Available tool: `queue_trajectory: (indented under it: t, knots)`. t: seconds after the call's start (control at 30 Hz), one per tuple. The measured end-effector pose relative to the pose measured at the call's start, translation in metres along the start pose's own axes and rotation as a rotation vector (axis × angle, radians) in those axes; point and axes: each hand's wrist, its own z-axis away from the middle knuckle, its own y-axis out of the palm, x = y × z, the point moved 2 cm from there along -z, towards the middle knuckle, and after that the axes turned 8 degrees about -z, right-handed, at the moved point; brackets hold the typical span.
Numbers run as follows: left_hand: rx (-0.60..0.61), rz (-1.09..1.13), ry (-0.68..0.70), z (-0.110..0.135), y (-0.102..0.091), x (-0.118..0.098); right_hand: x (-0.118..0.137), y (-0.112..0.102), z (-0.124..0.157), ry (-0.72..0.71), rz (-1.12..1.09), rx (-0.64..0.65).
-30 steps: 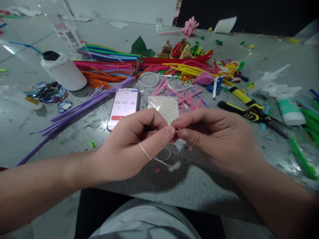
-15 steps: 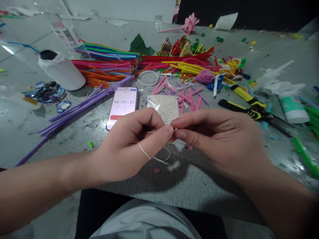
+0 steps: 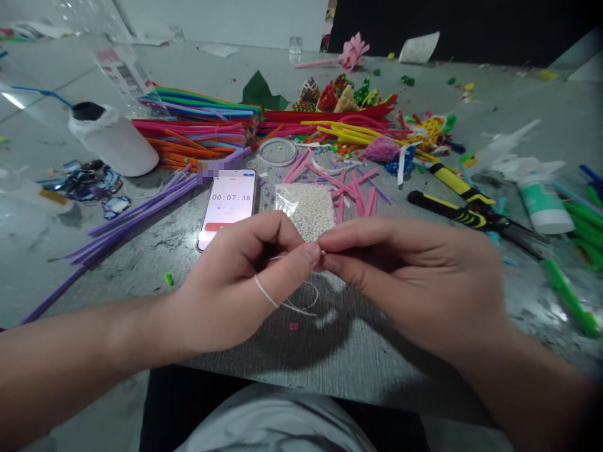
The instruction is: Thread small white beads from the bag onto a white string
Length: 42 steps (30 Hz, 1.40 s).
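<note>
My left hand (image 3: 245,285) is closed, thumb against the bent index finger, with a thin white thread (image 3: 266,292) crossing the thumb. The thread's loose end curls below the fingers over the table. Its run inside the left hand is hidden. Fingertip to fingertip with the left, my right hand (image 3: 424,282) pinches a tiny shiny bead (image 3: 323,253). Whether the thread passes through the bead cannot be made out. Just behind the fingertips lies a clear bag of small white beads (image 3: 308,207), and left of it a phone (image 3: 229,198) showing a running timer.
Purple pipe cleaners (image 3: 136,207) lie at left near a white bottle (image 3: 113,141). Cut pink strips (image 3: 351,185) are scattered behind the bag. Yellow-and-black pliers (image 3: 447,209) and a green-labelled bottle (image 3: 544,204) stand at right. A pink scrap (image 3: 294,326) lies near the front edge.
The hands stay pinched together, with slight shifts of the fingertips around the bead. The view has shifted a little, and the phone's timer has gone from 37 to 38 seconds.
</note>
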Motion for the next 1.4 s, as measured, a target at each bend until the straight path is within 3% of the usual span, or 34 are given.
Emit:
queue_trajectory:
  t: [0.53, 0.7, 0.83, 0.93, 1.07, 1.27, 1.33, 1.4]
  knots:
    - [-0.014, -0.031, -0.021, -0.006, 0.001, 0.004, -0.003, 0.002, 0.002, -0.018, 0.036, -0.039]
    - [0.008, -0.099, -0.047, -0.011, 0.002, 0.004, -0.002, -0.001, 0.003, -0.197, 0.305, -0.037]
    - [0.06, -0.1, -0.069, -0.015, 0.004, 0.004, 0.003, -0.005, 0.001, -0.381, 0.566, 0.049]
    - [0.077, -0.049, -0.098, -0.017, 0.004, 0.003, 0.006, -0.007, 0.0, -0.487, 0.62, 0.151]
    - [0.106, -0.037, -0.166, -0.019, 0.003, 0.004, 0.005, -0.008, -0.002, -0.526, 0.629, 0.22]
    - [0.084, 0.065, -0.169, -0.02, 0.002, 0.008, 0.0, -0.007, 0.0, -0.685, 0.706, 0.179]
    - [0.081, 0.081, -0.163, -0.02, 0.002, 0.009, -0.001, -0.007, 0.0, -0.652, 0.685, 0.123]
    - [0.083, 0.106, -0.168, -0.019, 0.003, 0.009, -0.002, -0.01, -0.001, -0.509, 0.581, -0.017]
